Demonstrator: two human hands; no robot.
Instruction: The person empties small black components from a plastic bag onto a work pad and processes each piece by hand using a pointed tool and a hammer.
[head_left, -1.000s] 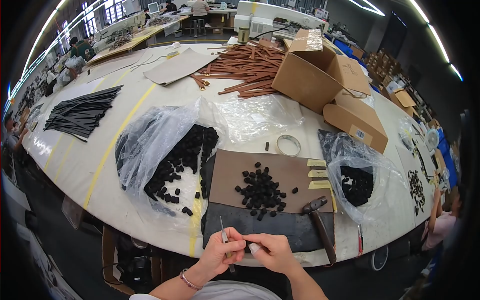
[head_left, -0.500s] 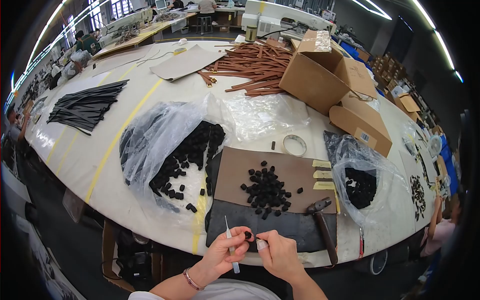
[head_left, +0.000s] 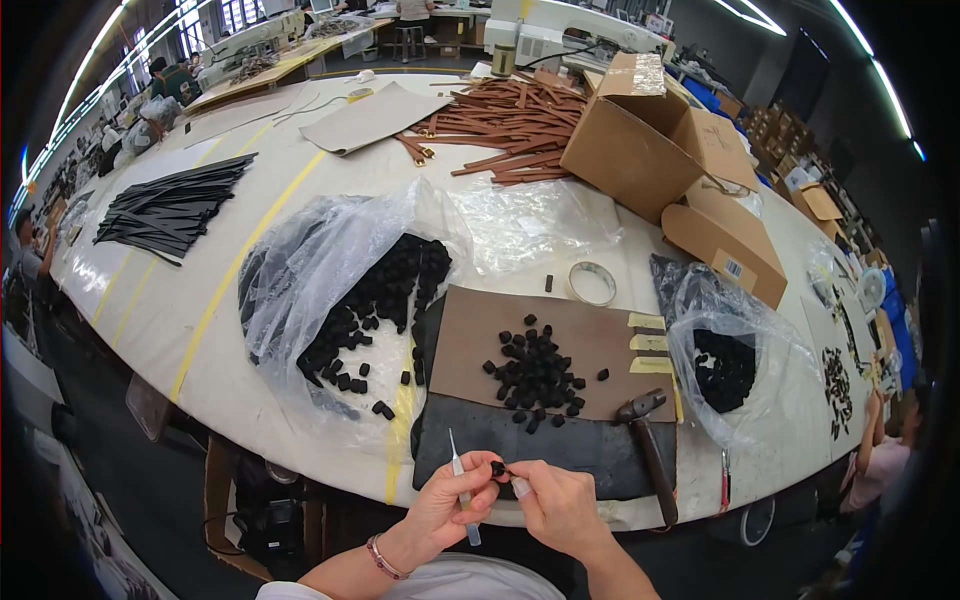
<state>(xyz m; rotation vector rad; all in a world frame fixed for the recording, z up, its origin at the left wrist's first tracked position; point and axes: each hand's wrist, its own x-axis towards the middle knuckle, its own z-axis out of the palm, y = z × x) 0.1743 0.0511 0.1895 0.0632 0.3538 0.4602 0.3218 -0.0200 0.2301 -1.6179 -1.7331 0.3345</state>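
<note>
My left hand [head_left: 447, 503] is closed, pinching a small black piece [head_left: 497, 468] between thumb and fingertip. The same hand also holds a slim tool with a white handle and a thin pointed tip [head_left: 459, 466], tip upward. My right hand [head_left: 555, 508] is closed in a pinch at the black piece's right side; what lies between its fingertips is too small to make out. A pale cover wraps its thumb tip. Beyond my hands, a pile of similar black pieces [head_left: 535, 370] lies on a brown sheet [head_left: 460, 335], with a dark mat [head_left: 600, 460] nearer me.
A hammer [head_left: 650, 455] lies right of the mat. Open plastic bags of black pieces stand left [head_left: 290, 270] and right [head_left: 790, 350]. Farther back are a tape roll [head_left: 592, 284], brown straps [head_left: 520, 125], black strips [head_left: 175, 210] and a cardboard box [head_left: 630, 155]. A person sits at far right.
My right fingertips have moved slightly left, closer to the black piece. My left hand keeps nearly the same place, and the whole view has shifted a little.
</note>
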